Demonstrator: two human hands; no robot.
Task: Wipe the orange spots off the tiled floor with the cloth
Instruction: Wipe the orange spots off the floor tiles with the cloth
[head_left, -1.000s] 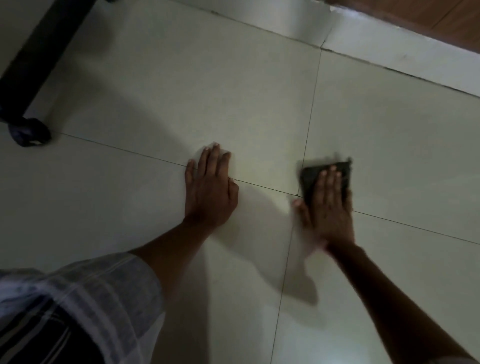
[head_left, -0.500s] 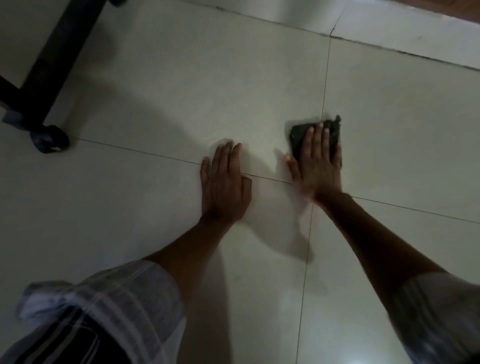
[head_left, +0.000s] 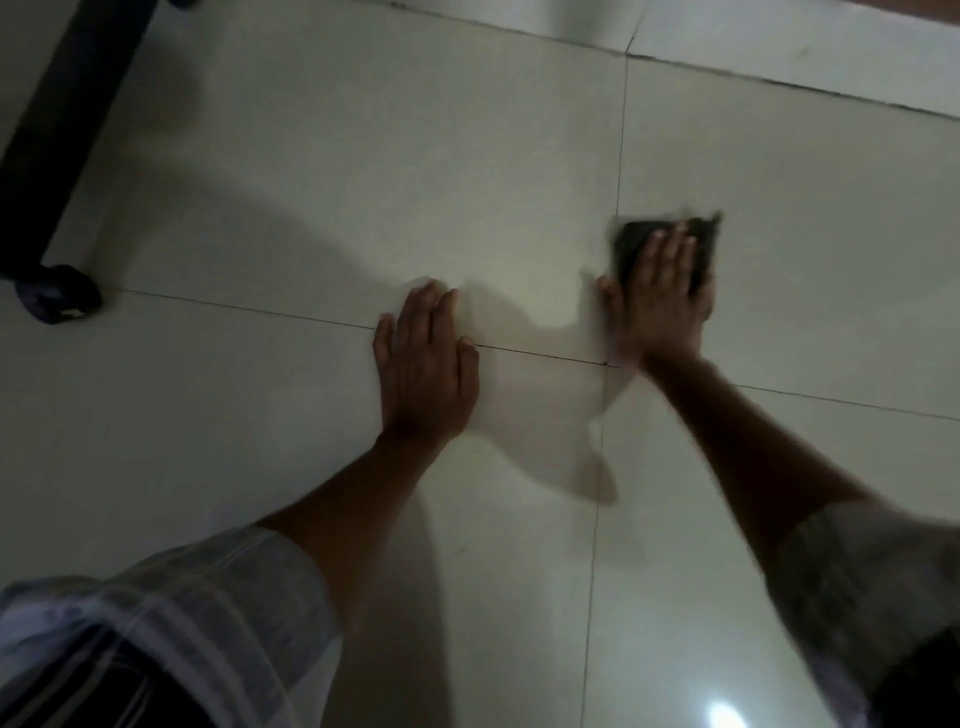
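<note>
A dark folded cloth (head_left: 631, 244) lies flat on the pale tiled floor (head_left: 363, 171), just right of a vertical grout line. My right hand (head_left: 660, 296) presses down on it with fingers spread, blurred by motion. My left hand (head_left: 423, 364) rests palm down on the floor across the horizontal grout line, fingers together, holding nothing. No orange spots show in this dim light; whatever lies under the cloth is hidden.
A black furniture leg (head_left: 62, 119) with a dark caster foot (head_left: 57, 293) stands at the far left. A pale skirting strip (head_left: 779, 47) runs along the top right. Striped sleeves frame the bottom corners.
My right hand has slid the cloth forward, away from me, and then slightly to the right past the vertical grout line. My left hand has stayed planted on the floor.
</note>
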